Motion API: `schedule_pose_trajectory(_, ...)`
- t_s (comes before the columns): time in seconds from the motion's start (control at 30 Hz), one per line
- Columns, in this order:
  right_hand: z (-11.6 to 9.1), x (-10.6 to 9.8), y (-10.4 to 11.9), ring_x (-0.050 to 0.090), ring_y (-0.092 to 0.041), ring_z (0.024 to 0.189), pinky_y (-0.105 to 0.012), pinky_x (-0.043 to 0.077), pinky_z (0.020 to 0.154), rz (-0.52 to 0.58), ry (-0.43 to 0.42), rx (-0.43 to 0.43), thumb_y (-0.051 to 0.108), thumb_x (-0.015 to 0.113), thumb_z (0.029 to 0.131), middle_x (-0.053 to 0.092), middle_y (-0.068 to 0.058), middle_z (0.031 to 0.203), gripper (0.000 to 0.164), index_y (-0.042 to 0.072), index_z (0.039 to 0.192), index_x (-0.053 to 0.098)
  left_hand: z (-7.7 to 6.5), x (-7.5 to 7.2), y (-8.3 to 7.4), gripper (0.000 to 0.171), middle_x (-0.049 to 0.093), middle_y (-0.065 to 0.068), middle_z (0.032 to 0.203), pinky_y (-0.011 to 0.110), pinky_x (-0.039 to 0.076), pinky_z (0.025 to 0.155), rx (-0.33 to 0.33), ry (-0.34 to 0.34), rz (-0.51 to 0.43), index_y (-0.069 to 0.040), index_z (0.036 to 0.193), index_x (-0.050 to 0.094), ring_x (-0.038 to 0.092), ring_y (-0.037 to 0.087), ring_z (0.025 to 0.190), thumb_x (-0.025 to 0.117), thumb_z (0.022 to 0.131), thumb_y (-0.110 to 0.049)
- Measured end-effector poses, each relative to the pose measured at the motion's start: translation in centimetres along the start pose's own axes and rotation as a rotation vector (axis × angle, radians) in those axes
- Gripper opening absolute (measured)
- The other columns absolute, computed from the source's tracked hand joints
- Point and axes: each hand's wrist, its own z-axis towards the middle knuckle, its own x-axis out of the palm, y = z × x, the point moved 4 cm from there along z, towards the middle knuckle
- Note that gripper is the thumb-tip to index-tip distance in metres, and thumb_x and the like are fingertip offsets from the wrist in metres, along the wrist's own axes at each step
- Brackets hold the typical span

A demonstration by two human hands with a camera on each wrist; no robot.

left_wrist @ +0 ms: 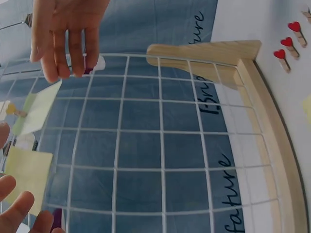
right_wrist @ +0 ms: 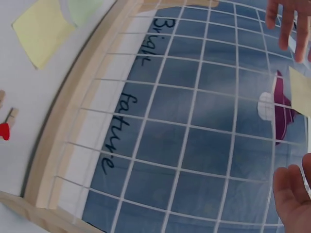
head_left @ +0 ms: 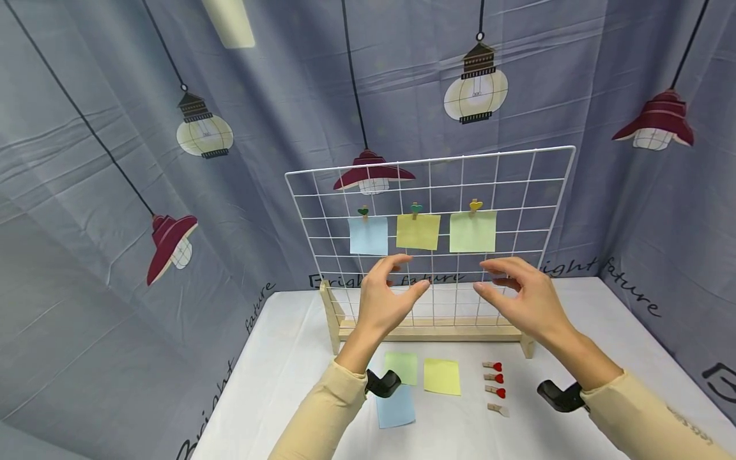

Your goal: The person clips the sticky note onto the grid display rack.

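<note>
My left hand [head_left: 386, 297] and right hand [head_left: 526, 297] are raised before a white wire grid [head_left: 430, 160], thumbs and fingers curved apart with nothing between them. Just above them on the grid hang a blue note [head_left: 368, 236], a yellow note [head_left: 418, 232] and a pale green note [head_left: 473, 232]. Small heart clips hold them: a dark green clip [head_left: 363, 212], a teal clip [head_left: 416, 210] and a yellow clip [head_left: 475, 206]. In the left wrist view, fingers of the left hand [left_wrist: 19, 211] show at the lower left, facing the right hand [left_wrist: 73, 36] at the top.
A wooden base [head_left: 437, 333] carries the grid on a white table [head_left: 287, 370]. Before it lie a green note [head_left: 402, 367], a yellow note [head_left: 442, 377] and a blue note [head_left: 396, 409]. Several wooden clips [head_left: 492, 377], mostly red-hearted, lie in a column. A patterned curtain [head_left: 276, 128] surrounds the table.
</note>
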Motion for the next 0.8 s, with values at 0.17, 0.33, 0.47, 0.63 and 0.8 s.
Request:
schedule_pose_trajectory(0.17,-0.9,0.3,-0.6,0.048,0.022,0.103,0.001,0.043,0.089,0.016,0.024,0.017,0.018,0.079,0.091,0.068,-0.012,0.123,0.04,0.005,0.128,0.068,-0.9,-0.4,1.3,0.05,0.067,-0.004,0.13,0.047,0.055,0.09,-0.036,0.044,-0.012,-0.024,0.131,0.065,0.061,0.018,0.117,0.082,0.085,-0.033)
schedule_pose_trajectory(0.33,-1.7,0.6,-1.1,0.062,-0.002,0.11,0.002,0.041,0.089,0.01,0.056,0.047,0.022,0.079,0.092,0.067,-0.014,0.128,0.045,0.006,0.132,0.066,-1.7,-1.2,2.0,0.054,0.066,-0.005,0.136,0.046,0.055,0.091,-0.055,0.054,-0.019,-0.027,0.136,0.063,0.061,0.02,0.122,0.081,0.085,-0.033)
schedule_pose_trajectory(0.47,-2.2,0.9,-1.5,0.065,-0.031,0.115,0.004,0.036,0.091,0.005,0.093,0.068,0.024,0.078,0.092,0.063,-0.017,0.135,0.051,0.006,0.137,0.063,-2.3,-1.9,2.6,0.059,0.064,-0.004,0.141,0.042,0.055,0.092,-0.066,0.058,-0.013,-0.029,0.14,0.061,0.061,0.021,0.125,0.081,0.085,-0.034)
schedule_pose_trajectory(0.63,-2.9,1.0,-2.0,0.063,-0.041,0.119,0.004,0.035,0.091,-0.011,0.125,0.095,0.027,0.079,0.092,0.059,-0.018,0.142,0.055,0.007,0.14,0.06,-2.9,-2.7,3.2,0.062,0.064,-0.003,0.141,0.044,0.054,0.092,-0.075,0.061,-0.018,-0.03,0.142,0.059,0.06,0.021,0.126,0.081,0.084,-0.033)
schedule_pose_trajectory(0.8,-3.6,1.1,-2.5,0.058,-0.023,0.125,0.002,0.037,0.091,-0.003,0.133,0.098,0.026,0.079,0.092,0.058,-0.016,0.144,0.056,0.009,0.142,0.06,-3.5,-3.5,3.7,0.063,0.063,-0.004,0.142,0.046,0.055,0.093,-0.079,0.06,-0.021,-0.03,0.142,0.058,0.06,0.021,0.126,0.082,0.083,-0.032)
